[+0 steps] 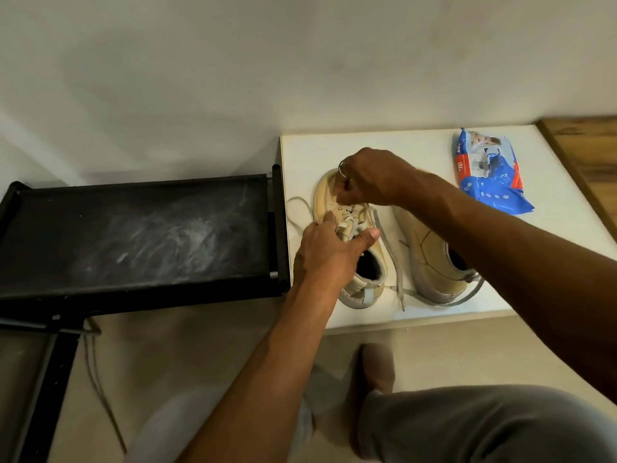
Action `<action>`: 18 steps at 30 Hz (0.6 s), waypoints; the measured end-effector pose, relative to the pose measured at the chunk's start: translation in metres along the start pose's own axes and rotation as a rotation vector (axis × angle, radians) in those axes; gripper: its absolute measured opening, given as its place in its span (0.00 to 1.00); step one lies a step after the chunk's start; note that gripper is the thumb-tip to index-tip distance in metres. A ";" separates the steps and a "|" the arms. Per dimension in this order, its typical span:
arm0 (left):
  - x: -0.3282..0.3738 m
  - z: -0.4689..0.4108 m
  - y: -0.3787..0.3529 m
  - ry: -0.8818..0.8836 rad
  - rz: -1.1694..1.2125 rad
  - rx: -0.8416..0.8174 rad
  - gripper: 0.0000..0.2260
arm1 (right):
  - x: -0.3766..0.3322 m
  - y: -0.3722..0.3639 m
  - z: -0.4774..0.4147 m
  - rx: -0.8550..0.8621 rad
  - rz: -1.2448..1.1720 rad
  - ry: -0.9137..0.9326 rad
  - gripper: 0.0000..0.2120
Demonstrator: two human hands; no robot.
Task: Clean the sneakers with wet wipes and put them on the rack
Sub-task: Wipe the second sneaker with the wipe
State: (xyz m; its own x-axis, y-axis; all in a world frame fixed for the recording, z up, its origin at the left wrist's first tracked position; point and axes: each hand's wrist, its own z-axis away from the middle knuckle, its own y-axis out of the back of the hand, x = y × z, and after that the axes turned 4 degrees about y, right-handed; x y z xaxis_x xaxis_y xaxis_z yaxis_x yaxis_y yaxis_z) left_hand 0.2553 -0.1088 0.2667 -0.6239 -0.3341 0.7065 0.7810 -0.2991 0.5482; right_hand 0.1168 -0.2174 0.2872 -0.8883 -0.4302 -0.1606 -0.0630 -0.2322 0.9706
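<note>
Two beige sneakers lie on a white table. My left hand grips the left sneaker over its tongue and laces, thumb across the top. My right hand, with a ring on one finger, is curled over the same sneaker's toe end next to the laces; whatever is under its fingers is hidden. The right sneaker lies beside it under my right forearm, its laces loose on the table. A blue pack of wet wipes sits at the table's far right. No loose wipe shows.
A black shoe rack with a dusty fabric shelf stands directly left of the table, against the wall. A wooden surface borders the table on the right. My foot and knee are on the beige floor below.
</note>
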 end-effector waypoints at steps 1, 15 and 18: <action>0.000 0.000 0.000 0.004 0.001 -0.006 0.41 | 0.002 0.002 -0.001 0.039 0.044 -0.018 0.07; 0.002 -0.001 -0.001 0.026 0.004 -0.012 0.41 | 0.002 -0.009 -0.010 0.198 0.092 -0.093 0.08; 0.002 0.000 -0.001 0.023 -0.007 -0.008 0.41 | -0.001 -0.011 -0.002 0.073 -0.083 -0.043 0.06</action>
State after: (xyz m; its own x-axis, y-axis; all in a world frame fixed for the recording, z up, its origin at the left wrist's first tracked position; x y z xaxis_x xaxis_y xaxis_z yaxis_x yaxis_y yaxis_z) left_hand 0.2538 -0.1091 0.2674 -0.6296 -0.3528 0.6922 0.7766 -0.3087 0.5491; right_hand 0.1195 -0.2166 0.2764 -0.8972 -0.3741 -0.2349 -0.1689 -0.2008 0.9650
